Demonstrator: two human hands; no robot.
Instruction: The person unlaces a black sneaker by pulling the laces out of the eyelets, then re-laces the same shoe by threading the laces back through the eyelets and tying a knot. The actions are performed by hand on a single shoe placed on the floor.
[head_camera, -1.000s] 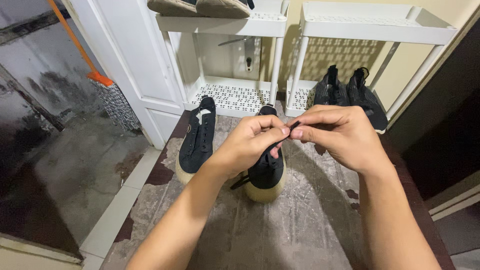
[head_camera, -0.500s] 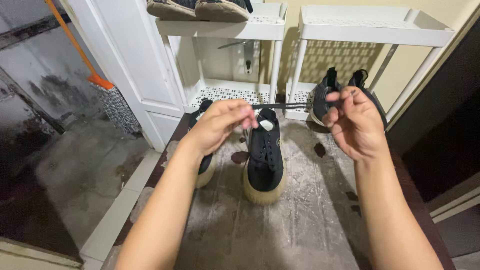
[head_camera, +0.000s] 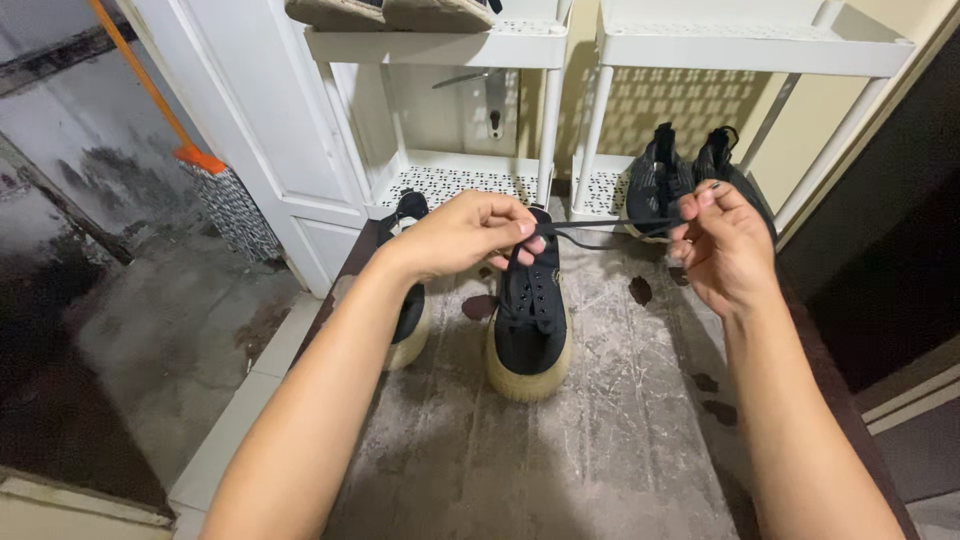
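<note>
Black lace (head_camera: 600, 224) pulled tight between two pinching hands

Left hand (head_camera: 462, 236) and right hand (head_camera: 722, 245) each pinching one lace end, black shoe (head_camera: 529, 310) just below on scratched grey floor (head_camera: 580, 440), white racks (head_camera: 560, 60) behind, wet dark ground (head_camera: 120, 330) off left

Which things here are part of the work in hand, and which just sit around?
In use:
left hand
right hand
black lace stretched between both hands
black shoe with tan sole

Lying about:
second black shoe
black pair on rack
white racks
broom
</note>
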